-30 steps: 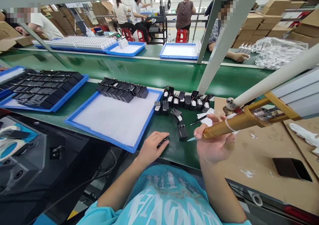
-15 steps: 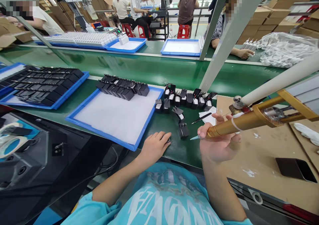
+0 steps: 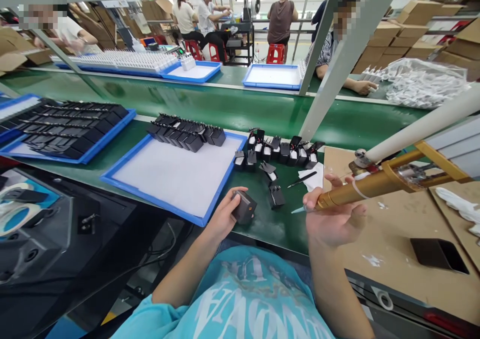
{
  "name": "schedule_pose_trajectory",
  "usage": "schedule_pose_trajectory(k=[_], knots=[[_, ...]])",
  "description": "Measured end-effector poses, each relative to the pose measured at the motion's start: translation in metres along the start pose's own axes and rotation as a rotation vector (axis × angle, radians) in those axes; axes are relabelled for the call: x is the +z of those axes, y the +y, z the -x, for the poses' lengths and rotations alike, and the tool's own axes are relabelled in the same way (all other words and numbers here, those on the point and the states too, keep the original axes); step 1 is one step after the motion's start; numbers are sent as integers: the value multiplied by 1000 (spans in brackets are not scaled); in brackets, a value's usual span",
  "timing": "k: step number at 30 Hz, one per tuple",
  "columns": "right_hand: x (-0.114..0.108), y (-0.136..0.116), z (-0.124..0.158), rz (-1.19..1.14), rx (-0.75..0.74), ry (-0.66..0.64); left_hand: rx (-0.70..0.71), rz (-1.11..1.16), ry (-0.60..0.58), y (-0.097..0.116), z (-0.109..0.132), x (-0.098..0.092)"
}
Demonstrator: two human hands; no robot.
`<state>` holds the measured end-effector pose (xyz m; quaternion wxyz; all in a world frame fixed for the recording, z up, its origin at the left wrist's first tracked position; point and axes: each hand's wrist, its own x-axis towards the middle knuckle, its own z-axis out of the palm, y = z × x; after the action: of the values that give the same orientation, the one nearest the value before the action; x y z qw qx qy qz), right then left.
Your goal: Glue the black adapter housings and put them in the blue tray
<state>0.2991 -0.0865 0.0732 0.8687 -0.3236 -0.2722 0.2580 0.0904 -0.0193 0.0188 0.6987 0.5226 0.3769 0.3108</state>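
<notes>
My left hand (image 3: pixel 225 214) grips a small black charger body (image 3: pixel 243 207) and holds it tilted just above the green bench (image 3: pixel 262 224), near its front edge. My right hand (image 3: pixel 332 219) is wrapped around the gold barrel of a glue gun (image 3: pixel 360 189), whose pale nozzle tip points left toward the charger. The gun's white tube runs up and to the right. Another black charger body (image 3: pixel 276 196) lies on the bench between my hands. Behind it stand several open black charger parts (image 3: pixel 279 151) in a loose row.
A blue tray with a white liner (image 3: pixel 176 176) holds a row of black chargers (image 3: pixel 185 131) at its far edge. A second blue tray (image 3: pixel 65 129) at left is full. Cardboard sheet (image 3: pixel 397 239) lies at right. A conveyor (image 3: pixel 225 109) runs behind, where other people work.
My left hand, flat on the bench over the charger before, has closed on it and lifted it off the surface. My right hand with the glue gun has barely moved.
</notes>
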Motion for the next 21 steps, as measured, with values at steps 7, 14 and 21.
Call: schedule_pose_trajectory(k=[7,14,21], knots=[[-1,-3,-1,17,1,32,241,-552,22,2,-4,-6],[-2,0,-4,14,-11,41,577,-1394,-20,-3,-6,0],[3,-10,-2,-28,101,85,718,-1158,80,-20,-4,0]])
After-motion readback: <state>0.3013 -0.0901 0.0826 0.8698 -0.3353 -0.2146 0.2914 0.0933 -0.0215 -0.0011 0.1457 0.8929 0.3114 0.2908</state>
